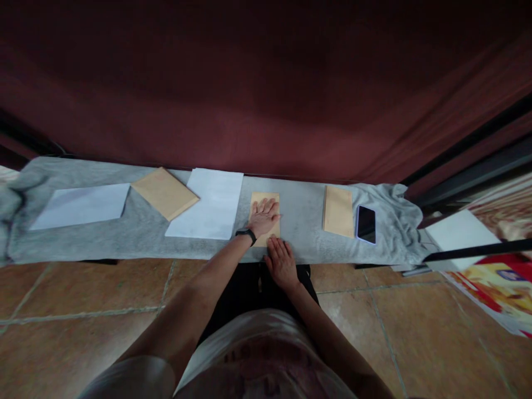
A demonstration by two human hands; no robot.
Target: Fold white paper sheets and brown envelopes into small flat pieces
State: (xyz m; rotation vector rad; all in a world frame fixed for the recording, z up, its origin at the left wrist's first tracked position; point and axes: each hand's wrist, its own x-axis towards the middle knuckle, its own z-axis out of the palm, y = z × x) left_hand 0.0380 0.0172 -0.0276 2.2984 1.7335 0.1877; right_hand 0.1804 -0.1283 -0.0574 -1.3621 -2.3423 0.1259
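Observation:
A tan paper envelope (258, 197) lies flat on the grey cloth in front of me. My left hand (264, 216), with a dark band on its wrist, presses flat on the envelope's middle, fingers spread and pointing away from me. My right hand (282, 262) rests at the near right corner of the same envelope, fingertips on its edge, the fingers stretched out. Part of the envelope is hidden under both hands. To the left, a stack of white paper sheets (211, 202) lies close by, overlapped by another tan envelope (165, 194).
A grey cloth (299, 221) covers the narrow table. Farther right lie a stack of tan envelopes (338, 211) and a phone (366, 225). At the left is a folded white sheet (83, 205). A dark red panel (266, 133) rises behind; a colourful box (499, 288) stands lower right.

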